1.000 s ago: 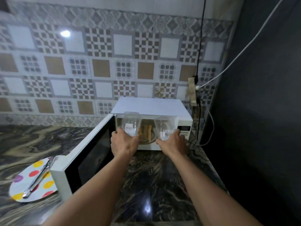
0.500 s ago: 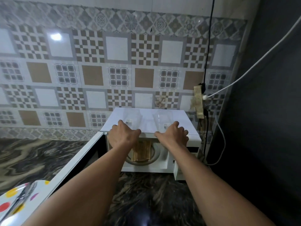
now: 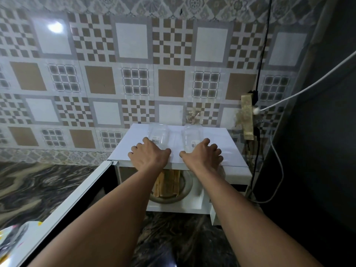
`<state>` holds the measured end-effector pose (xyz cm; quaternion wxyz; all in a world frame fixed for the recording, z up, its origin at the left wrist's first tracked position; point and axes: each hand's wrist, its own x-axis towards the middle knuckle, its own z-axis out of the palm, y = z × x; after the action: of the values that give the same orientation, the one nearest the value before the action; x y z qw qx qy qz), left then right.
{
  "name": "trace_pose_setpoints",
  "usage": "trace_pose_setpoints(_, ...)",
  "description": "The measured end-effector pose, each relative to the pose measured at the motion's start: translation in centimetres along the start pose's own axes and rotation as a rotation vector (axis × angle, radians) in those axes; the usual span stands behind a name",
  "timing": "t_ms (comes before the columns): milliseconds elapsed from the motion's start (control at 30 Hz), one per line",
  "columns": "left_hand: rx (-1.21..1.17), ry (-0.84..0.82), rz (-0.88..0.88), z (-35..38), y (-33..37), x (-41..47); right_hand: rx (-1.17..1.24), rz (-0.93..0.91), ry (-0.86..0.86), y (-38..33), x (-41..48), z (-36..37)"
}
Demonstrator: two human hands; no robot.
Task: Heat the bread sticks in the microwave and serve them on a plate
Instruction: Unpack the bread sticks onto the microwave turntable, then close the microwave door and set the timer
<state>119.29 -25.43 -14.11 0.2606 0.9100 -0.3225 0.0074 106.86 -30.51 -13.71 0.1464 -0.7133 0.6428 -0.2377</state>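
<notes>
Bread sticks (image 3: 167,183): inside the open microwave (image 3: 231,151), at 6 o'clock from my hands, ready for heating.
Left tub (image 3: 159,134), right tub (image 3: 193,135): clear, empty, parked on the microwave roof, out of the way.
Left hand (image 3: 149,155), right hand (image 3: 202,154): fingers spread and curled, each gripping its tub's near end.

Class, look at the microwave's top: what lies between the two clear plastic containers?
In the head view, only a bare strip of the white microwave top separates the left container from the right container.

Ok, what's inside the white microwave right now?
Tan bread sticks lie on a round tray inside the white microwave; its top edge and two forearms hide the rest.
</notes>
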Motion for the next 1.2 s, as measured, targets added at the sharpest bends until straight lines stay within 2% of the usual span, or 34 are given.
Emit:
trace_pose_setpoints(433,-0.039,-0.003,-0.019,0.2,0.1,0.3,-0.025,-0.014,0.035,-0.4,0.2,1.0)
trace_pose_setpoints(667,0.028,0.033,0.071,-2.3,-2.5,-1.4,-0.054,-0.107,0.063,-0.8,-2.1,-0.5)
trace_pose_setpoints(967,0.134,-0.007,0.22,-7.6,-8.7,-5.0,-0.067,-0.171,0.017,-3.0,-9.7,-2.6)
trace_pose_setpoints(1200,0.142,-0.079,0.325,-12.0,-16.6,-6.6,-0.094,-0.202,-0.068,-5.2,-17.2,-2.0)
